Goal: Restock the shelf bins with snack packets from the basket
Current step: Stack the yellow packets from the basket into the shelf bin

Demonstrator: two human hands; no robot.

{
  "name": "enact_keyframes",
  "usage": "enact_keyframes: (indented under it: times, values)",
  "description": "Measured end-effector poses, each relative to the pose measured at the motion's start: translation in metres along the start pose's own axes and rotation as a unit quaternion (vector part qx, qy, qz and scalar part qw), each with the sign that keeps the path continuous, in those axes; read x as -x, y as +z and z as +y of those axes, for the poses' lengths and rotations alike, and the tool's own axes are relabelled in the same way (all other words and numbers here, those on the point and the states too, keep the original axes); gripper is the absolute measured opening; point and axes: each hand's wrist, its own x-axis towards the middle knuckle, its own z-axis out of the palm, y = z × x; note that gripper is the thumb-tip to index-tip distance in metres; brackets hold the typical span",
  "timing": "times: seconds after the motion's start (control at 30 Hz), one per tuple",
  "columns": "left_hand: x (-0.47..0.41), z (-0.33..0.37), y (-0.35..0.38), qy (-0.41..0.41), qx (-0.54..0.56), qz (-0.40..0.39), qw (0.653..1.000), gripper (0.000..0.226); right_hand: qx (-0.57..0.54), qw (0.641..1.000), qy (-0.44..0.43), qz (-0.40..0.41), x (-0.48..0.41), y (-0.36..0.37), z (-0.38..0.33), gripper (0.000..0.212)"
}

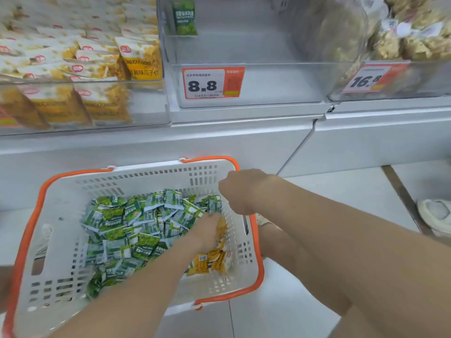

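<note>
A white basket with orange handles [58, 198] stands on the floor below the shelf. It holds several small green snack packets [136, 225] and a few yellow packets [207, 263] at its right side. My left hand [206, 229] is pushed down into the pile where green meets yellow, and its fingers are hidden. My right hand [240, 191] hangs over the basket's far right corner, fingers curled down around green packets [214, 203]. The clear middle bin [256, 81], tagged 8.8, holds one upright green packet [184, 18] at its back left.
The left bin [80, 103] is packed with yellow and white packets. The right bin [395, 79], tagged 16.8, holds bags of puffed snacks. A white shelf ledge [244, 135] juts out above the basket. A pale shoe [436, 215] sits on the floor at the right.
</note>
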Motion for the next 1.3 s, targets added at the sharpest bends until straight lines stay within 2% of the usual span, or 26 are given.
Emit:
enact_keyframes:
  times: [0.03,0.1,0.2,0.3,0.4,0.63,0.67,0.77,0.9,1.07,1.13,1.17,1.23,1.3]
  values:
    - [-0.006,0.001,0.005,-0.005,-0.006,0.018,1.0,0.055,0.002,1.0,-0.001,0.003,-0.001,0.001,0.002,0.031]
    - [-0.005,0.009,0.007,-0.024,0.003,0.046,0.999,0.029,0.004,1.0,-0.012,0.006,-0.002,0.001,0.004,0.035]
    - [-0.004,0.011,0.006,-0.033,0.018,0.063,0.997,0.018,0.008,0.999,-0.036,0.013,-0.005,-0.003,0.002,0.028]
    - [0.005,0.006,-0.01,-0.013,0.026,0.077,0.997,0.012,0.024,0.998,-0.056,0.019,-0.006,-0.011,-0.001,0.03]
    - [0.022,0.004,-0.049,0.022,0.035,0.062,0.997,0.011,0.047,0.997,-0.061,0.028,0.0,-0.022,-0.007,0.019]
    - [0.084,0.01,-0.164,0.078,0.025,0.092,0.992,0.03,0.017,0.996,-0.057,0.068,0.016,-0.065,-0.023,0.016]
    - [0.097,0.014,-0.18,0.084,0.02,0.099,0.991,0.031,0.001,0.995,-0.058,0.076,0.021,-0.075,-0.023,0.02]
    - [0.14,0.021,-0.222,0.12,0.046,0.117,0.985,0.03,-0.049,0.989,-0.091,0.108,0.039,-0.102,-0.025,0.054]
    - [0.191,0.028,-0.261,0.148,0.127,0.138,0.971,0.014,-0.1,0.963,-0.121,0.22,0.054,-0.123,-0.035,0.055]
    - [0.228,0.033,-0.288,0.161,0.235,0.228,0.931,0.024,-0.179,0.923,-0.089,0.328,0.053,-0.153,-0.036,0.044]
    - [0.237,0.029,-0.297,0.176,0.268,0.225,0.92,0.031,-0.255,0.9,-0.092,0.341,0.053,-0.163,-0.03,0.034]
    - [0.241,0.028,-0.301,0.18,0.272,0.212,0.921,0.041,-0.294,0.886,-0.099,0.343,0.052,-0.168,-0.027,0.028]
    - [0.244,0.026,-0.308,0.198,0.242,0.205,0.927,0.056,-0.343,0.863,-0.106,0.355,0.049,-0.175,-0.022,0.023]
    - [0.243,0.026,-0.311,0.206,0.223,0.228,0.925,0.053,-0.394,0.843,-0.116,0.347,0.046,-0.18,-0.02,0.021]
